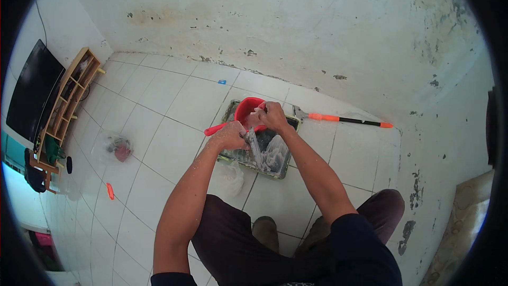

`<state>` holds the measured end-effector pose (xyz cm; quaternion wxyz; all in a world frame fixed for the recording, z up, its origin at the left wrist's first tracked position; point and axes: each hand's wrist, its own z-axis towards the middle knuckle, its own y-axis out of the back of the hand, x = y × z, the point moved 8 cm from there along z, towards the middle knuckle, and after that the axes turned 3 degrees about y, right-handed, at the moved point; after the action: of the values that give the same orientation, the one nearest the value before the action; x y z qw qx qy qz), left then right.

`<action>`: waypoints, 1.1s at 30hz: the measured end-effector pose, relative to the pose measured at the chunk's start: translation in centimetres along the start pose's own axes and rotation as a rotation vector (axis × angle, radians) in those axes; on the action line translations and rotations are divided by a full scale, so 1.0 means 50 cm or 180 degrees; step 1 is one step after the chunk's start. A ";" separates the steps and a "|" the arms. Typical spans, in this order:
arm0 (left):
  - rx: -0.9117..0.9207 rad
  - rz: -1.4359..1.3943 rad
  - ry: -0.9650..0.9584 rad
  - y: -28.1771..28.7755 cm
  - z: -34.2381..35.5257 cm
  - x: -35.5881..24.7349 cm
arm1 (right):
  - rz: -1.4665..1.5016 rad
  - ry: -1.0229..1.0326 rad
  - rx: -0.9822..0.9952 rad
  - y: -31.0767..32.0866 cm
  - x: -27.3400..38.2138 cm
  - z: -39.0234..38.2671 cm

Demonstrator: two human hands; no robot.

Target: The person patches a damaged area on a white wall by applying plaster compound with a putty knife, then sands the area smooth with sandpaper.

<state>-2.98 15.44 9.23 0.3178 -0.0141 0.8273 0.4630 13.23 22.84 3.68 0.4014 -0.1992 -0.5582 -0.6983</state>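
Observation:
A red plastic container [246, 105] with a red handle [214, 129] stands in a grimy rectangular tray [293, 135] on the floor. My left hand [230, 137] is closed on a crumpled clear plastic bag [253, 145] with grey material, just below the container. My right hand [272, 116] is closed at the bag's upper part, over the container's right side; exactly what its fingertips pinch is hard to make out. More grey-white crumpled plastic [273, 156] lies in the right of the tray. A white plastic bag [228, 177] lies beside the tray's lower left.
An orange-handled long scraper [338, 119] lies right of the tray, along the peeling wall [264, 21]. A television [34, 85] and wooden shelf [71, 92] stand at left. A clear bag [116, 145], orange object [110, 190] and small blue item [222, 82] lie on the tiles [159, 180].

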 end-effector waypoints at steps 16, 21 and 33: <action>-0.0096 -0.0067 -0.0176 -0.006 0.014 0.004 | 0.0212 0.0212 -0.0332 0.041 0.009 0.005; 0.0115 0.0051 0.0118 -0.009 -0.003 0.019 | 0.0557 -0.0324 -0.0245 0.119 0.058 0.044; 0.0180 0.0500 0.0049 -0.036 0.017 0.003 | 0.0055 -0.0186 -0.0011 0.058 0.035 0.010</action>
<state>-2.07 15.11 7.48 0.2744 0.0562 0.8411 0.4628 14.37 22.56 6.91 0.3906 -0.2249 -0.5668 -0.6896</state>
